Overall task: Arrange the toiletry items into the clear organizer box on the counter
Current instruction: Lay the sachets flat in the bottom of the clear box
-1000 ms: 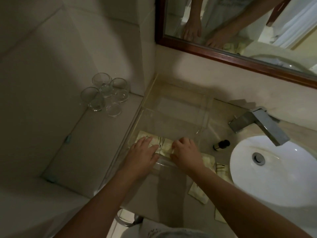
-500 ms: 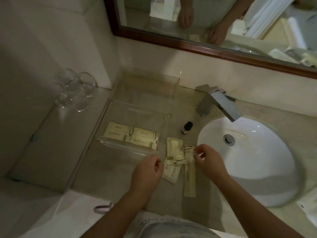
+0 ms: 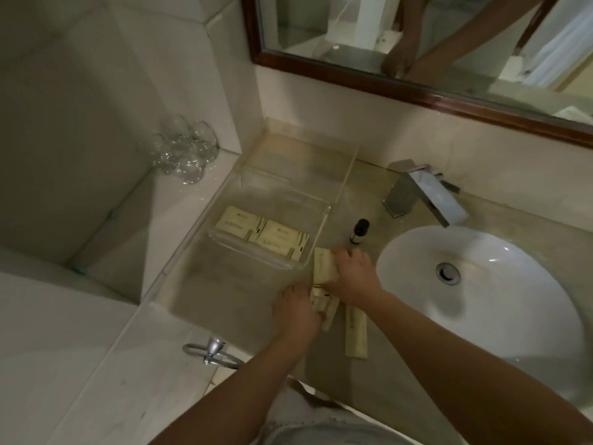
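Hands have dropped onto the loose packets (image 3: 324,268), centre frame beside the box (image 3: 333,200); left hand (image 3: 296,308) and right hand (image 3: 353,274) each grasp some (blurry). Square them first, then lift over its wall.

The beige stone table (image 3: 365,194) carries the clear organizer box (image 3: 266,256) at its left end. Just beside it lie a small dark-capped bottle (image 3: 358,231), overlapping cream packets (image 3: 324,264) and one long packet (image 3: 355,335) — chrome faucet (image 3: 420,195) behind.
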### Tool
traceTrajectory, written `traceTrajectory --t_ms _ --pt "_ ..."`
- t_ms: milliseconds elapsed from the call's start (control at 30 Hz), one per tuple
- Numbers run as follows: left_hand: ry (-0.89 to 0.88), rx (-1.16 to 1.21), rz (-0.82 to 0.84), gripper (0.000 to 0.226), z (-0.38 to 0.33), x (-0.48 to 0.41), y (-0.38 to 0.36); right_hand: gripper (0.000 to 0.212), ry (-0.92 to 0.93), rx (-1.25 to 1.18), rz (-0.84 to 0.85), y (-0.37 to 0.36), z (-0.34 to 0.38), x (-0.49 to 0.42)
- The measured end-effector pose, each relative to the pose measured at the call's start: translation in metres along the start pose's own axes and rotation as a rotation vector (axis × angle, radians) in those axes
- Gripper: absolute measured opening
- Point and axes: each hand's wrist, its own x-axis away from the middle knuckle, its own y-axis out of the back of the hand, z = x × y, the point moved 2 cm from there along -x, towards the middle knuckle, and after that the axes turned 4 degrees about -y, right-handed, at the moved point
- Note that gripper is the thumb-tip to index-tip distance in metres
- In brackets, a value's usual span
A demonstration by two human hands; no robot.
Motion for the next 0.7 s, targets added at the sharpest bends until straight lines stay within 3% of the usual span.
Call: traceTrajectory --t_ms 100,233,400,500,700 --pt "0.011 0.024 0.042 0.041 0.004 0.000 0.006 0.086 -0.008 0.050 0.016 0.002 0.001 0.002" --pt "0.023 0.308 0.148 0.017 0.018 0.006 0.021 0.073 -0.039 -0.026 0.049 0.011 0.005 0.008" --pt "0.074 0.569 0.059 0.012 0.044 0.014 0.069 0.034 -0.173 -0.683 0.163 0.037 0.012 0.023" --pt "0.099 0.721 -0.021 0.005 0.058 0.012 0.101 0.032 -0.220 -1.098 0.171 0.048 0.022 0.028" --pt "0.118 0.925 -0.064 0.026 0.068 -0.022 0.146 0.031 -0.266 -1.297 0.174 0.051 0.049 0.014"
